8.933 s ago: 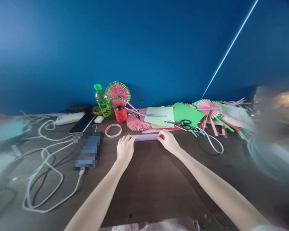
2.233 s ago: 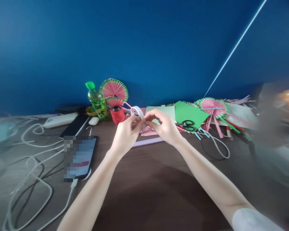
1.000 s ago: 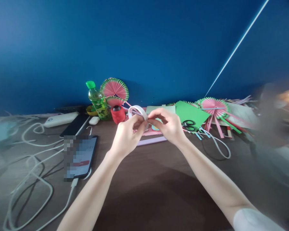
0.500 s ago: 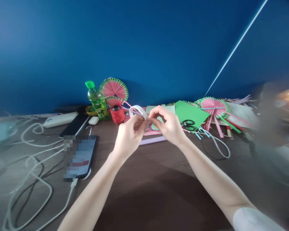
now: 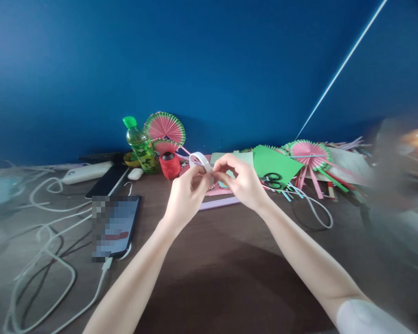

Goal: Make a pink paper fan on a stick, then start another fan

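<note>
A roll of white tape (image 5: 201,160) is held upright between the thumb and fingers of my left hand (image 5: 188,192). My right hand (image 5: 242,183) is closed in a pinch at the roll's right edge, its fingertips touching or nearly touching my left ones. Whatever lies in that pinch is too small to make out. Just below my hands, a light purple paper strip (image 5: 220,203) lies on the table. Behind them are pink paper and a pale green sheet (image 5: 226,159), partly hidden by my fingers.
Left stand a green-capped bottle (image 5: 142,150), a red container (image 5: 170,166) and a pleated paper fan (image 5: 165,130). A phone (image 5: 118,227) and white cables (image 5: 52,250) lie nearer. Right are green paper (image 5: 275,164), black-handled scissors (image 5: 273,180) and another pleated fan (image 5: 310,155).
The tape roll has turned slightly in my left hand and shifted a little to the right. My fingertips have drawn slightly closer together. Everything else stays put.
</note>
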Action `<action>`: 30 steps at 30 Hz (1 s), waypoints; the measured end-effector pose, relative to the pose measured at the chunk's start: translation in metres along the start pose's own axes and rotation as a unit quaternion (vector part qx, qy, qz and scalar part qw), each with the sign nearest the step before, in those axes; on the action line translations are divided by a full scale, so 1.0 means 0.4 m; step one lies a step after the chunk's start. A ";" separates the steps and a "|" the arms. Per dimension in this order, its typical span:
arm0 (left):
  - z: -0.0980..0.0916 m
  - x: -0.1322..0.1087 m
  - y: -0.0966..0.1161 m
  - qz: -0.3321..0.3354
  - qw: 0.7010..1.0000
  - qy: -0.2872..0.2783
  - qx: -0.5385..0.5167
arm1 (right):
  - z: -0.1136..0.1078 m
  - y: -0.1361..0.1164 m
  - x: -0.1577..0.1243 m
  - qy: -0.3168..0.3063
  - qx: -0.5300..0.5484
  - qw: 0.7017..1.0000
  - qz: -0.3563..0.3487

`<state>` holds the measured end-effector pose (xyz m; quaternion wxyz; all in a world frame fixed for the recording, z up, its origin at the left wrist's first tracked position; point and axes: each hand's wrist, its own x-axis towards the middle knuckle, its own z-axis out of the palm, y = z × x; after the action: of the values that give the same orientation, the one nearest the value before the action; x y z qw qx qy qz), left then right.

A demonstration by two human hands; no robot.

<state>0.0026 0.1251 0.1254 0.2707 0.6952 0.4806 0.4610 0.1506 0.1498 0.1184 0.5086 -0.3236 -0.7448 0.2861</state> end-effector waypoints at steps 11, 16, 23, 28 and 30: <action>0.020 0.006 -0.032 -0.017 0.999 0.032 -0.016 | 0.024 0.006 -0.005 -0.008 -0.121 0.991 -0.054; 0.019 0.010 -0.040 -0.041 0.998 0.013 -0.036 | 0.021 0.019 -0.004 -0.049 -0.122 0.989 -0.072; 0.007 0.031 -0.050 -0.114 0.982 -0.008 -0.148 | 0.022 0.023 -0.004 -0.057 -0.101 0.991 -0.060; 0.005 0.035 -0.052 -0.158 0.952 -0.024 -0.260 | 0.013 0.021 -0.002 0.011 0.007 1.000 -0.006; 0.005 0.035 -0.052 -0.162 0.951 -0.020 -0.264 | 0.014 0.021 0.000 0.014 0.009 1.000 0.003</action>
<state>-0.0026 0.1462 0.1128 0.5252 0.5209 0.4426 0.5069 0.1471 0.1547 0.1102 0.5208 -0.3254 -0.7341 0.2899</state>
